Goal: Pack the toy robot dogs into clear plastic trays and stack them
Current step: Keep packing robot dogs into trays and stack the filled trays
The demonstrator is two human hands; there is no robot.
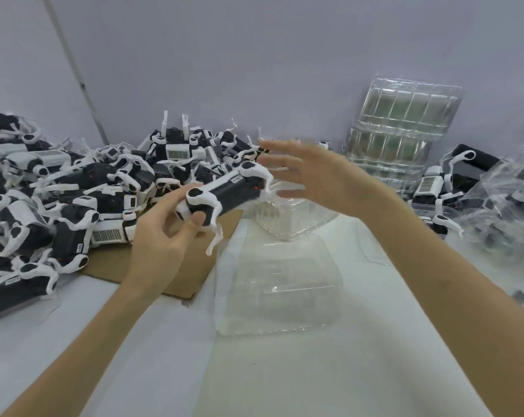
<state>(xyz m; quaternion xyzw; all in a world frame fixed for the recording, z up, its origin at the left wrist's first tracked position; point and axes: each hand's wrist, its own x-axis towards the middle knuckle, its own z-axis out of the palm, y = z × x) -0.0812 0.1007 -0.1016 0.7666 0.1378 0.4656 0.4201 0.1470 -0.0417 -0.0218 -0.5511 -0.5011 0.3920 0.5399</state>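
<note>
Beside the clear plastic tray (278, 284), the left grip (161, 233) clasps a black-and-white plastic toy robot dog (230, 191), the right grip (312, 176) spread empty; seating it inside looks next.

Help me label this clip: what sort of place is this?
Probably a packing bench in a toy factory or warehouse: a heap of identical toy robot dogs, a stack of clear plastic trays, and the left hand holding one dog.

R fingers (280, 161) blurred, dog pile (44, 206) cropped L
</note>
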